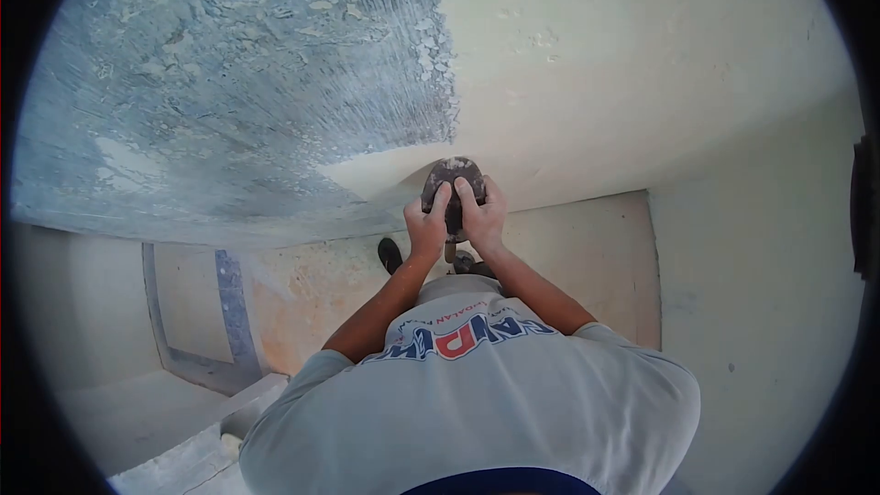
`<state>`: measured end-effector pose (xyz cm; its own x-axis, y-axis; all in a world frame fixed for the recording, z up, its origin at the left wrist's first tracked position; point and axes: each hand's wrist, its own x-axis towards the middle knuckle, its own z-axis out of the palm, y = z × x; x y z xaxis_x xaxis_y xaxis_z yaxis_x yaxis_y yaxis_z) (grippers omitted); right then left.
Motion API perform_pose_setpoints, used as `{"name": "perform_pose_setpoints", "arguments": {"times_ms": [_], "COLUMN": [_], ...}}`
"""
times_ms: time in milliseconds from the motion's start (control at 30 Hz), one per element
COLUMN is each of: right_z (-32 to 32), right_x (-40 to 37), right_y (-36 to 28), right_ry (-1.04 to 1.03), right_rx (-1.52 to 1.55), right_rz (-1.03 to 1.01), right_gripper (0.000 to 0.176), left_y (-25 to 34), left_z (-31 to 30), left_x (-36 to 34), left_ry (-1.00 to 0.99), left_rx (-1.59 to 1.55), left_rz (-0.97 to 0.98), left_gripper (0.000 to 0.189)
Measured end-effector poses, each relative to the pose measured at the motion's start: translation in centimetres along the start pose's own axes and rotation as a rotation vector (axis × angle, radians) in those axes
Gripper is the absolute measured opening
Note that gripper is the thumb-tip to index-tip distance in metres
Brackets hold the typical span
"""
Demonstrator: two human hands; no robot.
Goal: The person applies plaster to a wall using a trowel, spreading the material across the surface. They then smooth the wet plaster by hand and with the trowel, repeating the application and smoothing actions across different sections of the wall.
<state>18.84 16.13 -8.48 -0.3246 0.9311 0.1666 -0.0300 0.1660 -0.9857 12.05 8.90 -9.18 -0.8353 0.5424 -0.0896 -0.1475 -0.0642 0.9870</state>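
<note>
A dark, rounded tool (455,168) with pale smears on its top is pressed up close to the wall. My left hand (428,223) grips its left side, with the thumb laid along its middle. From the right, my right hand (484,213) holds the same tool, its thumb beside the other one. The fingers behind the tool are mostly hidden. Just above, the rough blue patch (275,64) of the wall meets the smooth pale plaster (587,64). A pale smooth strip (376,170) runs along the lower edge of the blue patch, left of the tool.
Below the wall lies a dusty floor (307,289), with a dark shoe (390,255) on it. A blue-edged panel (192,298) stands at the left. At the lower left is a pale ledge (174,458). Another pale wall (752,266) rises at the right, with a dark object (862,208) at its edge.
</note>
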Motion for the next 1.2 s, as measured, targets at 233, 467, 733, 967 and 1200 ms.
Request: {"name": "perform_pose_setpoints", "arguments": {"times_ms": [233, 467, 733, 967, 1200], "right_z": [-0.4, -0.1, 0.2, 0.3, 0.0], "right_x": [-0.3, -0.1, 0.1, 1.2, 0.8], "right_y": [0.1, -1.1, -1.8, -5.5, -5.2], "right_ry": [-0.015, -0.007, 0.006, -0.040, -0.022], "right_rx": [-0.032, -0.068, -0.021, 0.021, -0.114], "right_rz": [0.059, 0.017, -0.001, 0.058, 0.001], "right_gripper": [0.028, 0.029, 0.028, 0.030, 0.030], "left_y": [-0.3, -0.1, 1.9, 5.4, 4.7], "left_z": [0.2, 0.3, 0.2, 0.6, 0.3], "left_x": [-0.3, -0.2, 0.2, -0.3, 0.4], "left_ry": [-0.018, 0.014, -0.024, 0.016, 0.006], "left_rx": [0.007, -0.044, -0.052, -0.024, 0.056], "left_rz": [-0.031, -0.015, 0.008, 0.042, 0.085], "left_gripper": [0.024, 0.030, 0.026, 0.026, 0.027]}}
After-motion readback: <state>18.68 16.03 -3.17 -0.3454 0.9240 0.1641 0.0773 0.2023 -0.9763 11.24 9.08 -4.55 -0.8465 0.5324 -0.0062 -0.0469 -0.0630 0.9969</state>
